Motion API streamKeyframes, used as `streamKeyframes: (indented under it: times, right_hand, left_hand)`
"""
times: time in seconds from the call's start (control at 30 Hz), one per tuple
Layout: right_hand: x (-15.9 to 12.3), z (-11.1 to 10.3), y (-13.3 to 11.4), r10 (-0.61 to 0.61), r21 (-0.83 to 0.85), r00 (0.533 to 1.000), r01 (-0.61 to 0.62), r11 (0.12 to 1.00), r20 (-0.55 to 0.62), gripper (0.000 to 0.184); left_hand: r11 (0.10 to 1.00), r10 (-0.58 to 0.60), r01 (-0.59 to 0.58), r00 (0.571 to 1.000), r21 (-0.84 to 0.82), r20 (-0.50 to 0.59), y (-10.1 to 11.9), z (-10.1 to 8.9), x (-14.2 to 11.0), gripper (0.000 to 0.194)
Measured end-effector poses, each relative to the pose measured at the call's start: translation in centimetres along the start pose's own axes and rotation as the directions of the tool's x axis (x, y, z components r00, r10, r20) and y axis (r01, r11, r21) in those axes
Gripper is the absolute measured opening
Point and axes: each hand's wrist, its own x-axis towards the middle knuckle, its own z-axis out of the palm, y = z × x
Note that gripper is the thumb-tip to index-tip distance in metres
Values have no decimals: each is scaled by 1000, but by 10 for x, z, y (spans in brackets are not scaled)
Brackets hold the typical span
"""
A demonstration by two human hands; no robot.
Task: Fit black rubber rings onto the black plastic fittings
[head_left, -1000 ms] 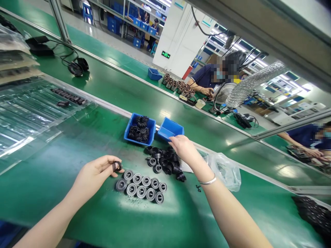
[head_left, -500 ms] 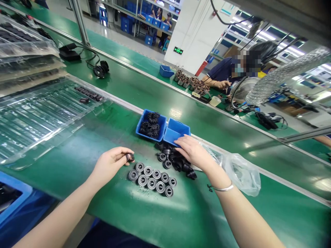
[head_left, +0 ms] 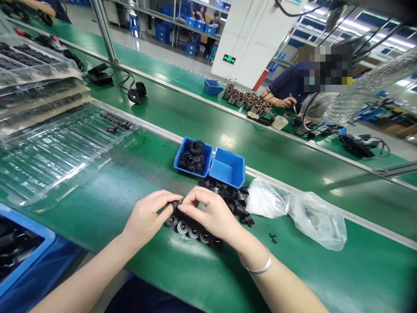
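My left hand [head_left: 148,215] is closed, pinching a few thin black rubber rings [head_left: 175,204] between thumb and fingers. My right hand [head_left: 208,215] meets it there, its thumb and forefinger closed at the edge of the same rings. Beneath both hands, round black parts [head_left: 183,227] with pale centres stand in rows, the back row mostly hidden. A blue bin [head_left: 182,167] behind them holds many more black rings. Beside it stands a second blue bin [head_left: 230,167] with its bare inside showing. Loose black plastic parts [head_left: 241,202] lie in a heap behind my right hand.
Clear plastic bags [head_left: 321,221] and tiny black bits [head_left: 273,238] lie to the right. Stacked clear trays [head_left: 65,152] fill the left, above a blue crate [head_left: 45,237]. Across a metal rail, a co-worker [head_left: 286,87] sits by copper-coloured parts [head_left: 249,101].
My right hand has moved from the right-hand blue bin down and left to the rings in my left hand. My left hand has shifted slightly right. The camera view has shifted a little.
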Motion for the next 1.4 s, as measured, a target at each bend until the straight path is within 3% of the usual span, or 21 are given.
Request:
streamKeyframes:
  times: [0.17, 0.3, 0.43, 0.53, 0.6, 0.73, 0.83, 0.97, 1.1, 1.27, 1.4]
  right_hand:
    - [1, -4, 9, 132, 125, 990, -137, 983, 46, 22]
    - [2, -4, 16, 190, 152, 981, -193, 969, 33, 21]
    - [4, -2, 21, 223, 37, 974, -224, 974, 34, 17]
    - [6, 0, 25, 213, -87, 975, -207, 975, 64, 14]
    - [6, 2, 27, 202, -130, 977, -191, 973, 75, 14]
    - [7, 6, 31, 185, -162, 979, -171, 972, 80, 14]
    - [8, 7, 33, 180, -174, 980, -163, 971, 83, 13]
    - [9, 8, 37, 165, -187, 983, -148, 971, 80, 13]
    - [9, 10, 39, 175, -181, 982, -159, 970, 73, 15]
    - [5, 10, 39, 252, -37, 962, -249, 968, 110, 5]
    - [2, 8, 39, 268, 77, 949, -283, 956, 164, 12]
  left_hand:
    - [999, 15, -14, 1000, 34, -13, 1, -2, -5, 29]
    - [998, -68, 68, 998, 15, 8, -3, -5, -10, 26]
    - [979, -204, 204, 979, -25, -13, -11, -10, -15, 20]
    - [976, -215, 215, 976, -15, -11, -18, -14, -21, 18]
    - [988, -151, 151, 988, 30, -1, -21, -15, -25, 18]
    - [990, 80, -82, 996, 114, 27, -25, -16, -32, 23]
    - [952, 247, -253, 967, 174, 58, -25, -14, -37, 30]
    - [869, 420, -450, 891, 207, 173, -25, -9, -43, 34]
    - [809, 468, -531, 842, 252, 268, -24, -4, -47, 30]
    - [765, 502, -574, 816, 292, 288, -20, -3, -44, 29]
    - [762, 505, -581, 810, 286, 300, -16, -3, -43, 27]
